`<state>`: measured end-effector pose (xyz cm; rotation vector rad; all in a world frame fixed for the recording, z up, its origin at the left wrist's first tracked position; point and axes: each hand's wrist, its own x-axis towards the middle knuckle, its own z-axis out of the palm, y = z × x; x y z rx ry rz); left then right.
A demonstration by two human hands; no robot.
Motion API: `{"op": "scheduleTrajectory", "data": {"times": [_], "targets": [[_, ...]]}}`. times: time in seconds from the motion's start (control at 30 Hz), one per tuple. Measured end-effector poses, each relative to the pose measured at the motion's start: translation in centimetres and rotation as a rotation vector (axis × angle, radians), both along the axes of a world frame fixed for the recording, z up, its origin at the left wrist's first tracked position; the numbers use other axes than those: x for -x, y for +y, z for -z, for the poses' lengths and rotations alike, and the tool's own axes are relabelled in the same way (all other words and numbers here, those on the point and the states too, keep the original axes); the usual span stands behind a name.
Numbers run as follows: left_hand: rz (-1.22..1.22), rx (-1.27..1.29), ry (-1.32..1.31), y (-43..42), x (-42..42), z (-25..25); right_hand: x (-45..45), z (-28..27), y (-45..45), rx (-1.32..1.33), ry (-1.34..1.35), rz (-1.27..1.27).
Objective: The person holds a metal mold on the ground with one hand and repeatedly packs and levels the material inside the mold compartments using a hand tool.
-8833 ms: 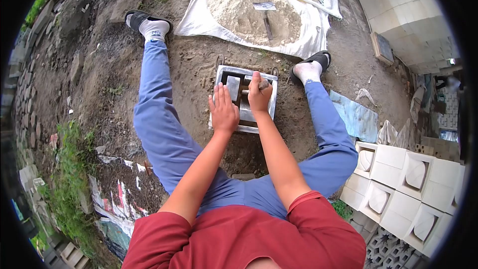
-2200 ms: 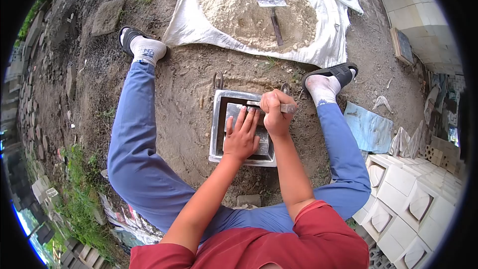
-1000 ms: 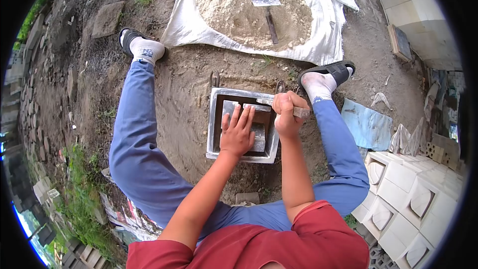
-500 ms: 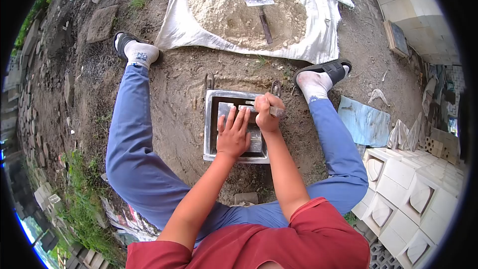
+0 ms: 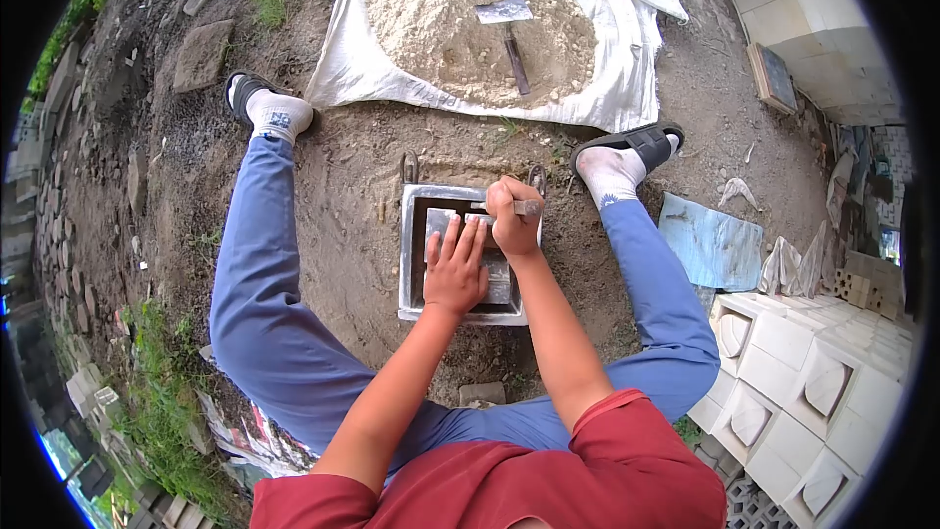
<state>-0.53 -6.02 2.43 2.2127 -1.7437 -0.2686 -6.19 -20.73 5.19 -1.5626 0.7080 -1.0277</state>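
A square metal mould [image 5: 406, 255] with thick rims lies on the soil between my legs, loop handles at its far side. Inside it is a flat grey metal insert [image 5: 497, 284]. My left hand [image 5: 455, 269] rests palm down on this insert, fingers stretched out and slightly apart. At the mould's far right corner, my right hand [image 5: 515, 220] is closed around a small tool [image 5: 529, 207] with a grey-brown handle. The handle's end sticks out to the right of the fist; its thin working end points left, close to my left fingertips, and is mostly hidden.
Beyond the mould, a white sack sheet [image 5: 343, 59] bears a pile of pale sandy powder [image 5: 421, 29], with a trowel [image 5: 511, 39] lying on it. Pale blocks [image 5: 783, 362] are stacked at right, near a bluish sheet [image 5: 710, 243]. A flat stone [image 5: 203, 56] lies at left.
My right hand has shifted slightly left and the tool's handle has swung a little, now lying more level. My left hand stays in place on the insert. The whole view has moved slightly.
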Motion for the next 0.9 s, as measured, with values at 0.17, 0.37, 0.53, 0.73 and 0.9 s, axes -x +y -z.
{"op": "scheduleTrajectory", "data": {"times": [0.17, 0.37, 0.53, 0.73, 0.9], "targets": [[-0.013, 0.005, 0.007, -0.1, 0.1, 0.0, 0.3, -5.1, -0.1, -0.117, -0.098, -0.019], [-0.01, 0.039, 0.001, -0.3, -0.2, 0.3, 0.2, 0.4, -0.1, 0.01, 0.027, -0.04], [-0.012, -0.011, -0.013, 0.0, 0.1, 0.0, 0.3, -5.3, -0.4, -0.265, -0.228, 0.018], [-0.006, 0.011, -0.022, 0.1, 0.2, -0.1, 1.1, -0.5, 0.3, 0.314, 0.125, 0.103], [-0.003, 0.021, -0.049, 0.0, 0.1, 0.2, 1.2, -1.3, -0.7, -0.283, -0.144, 0.066]]}}
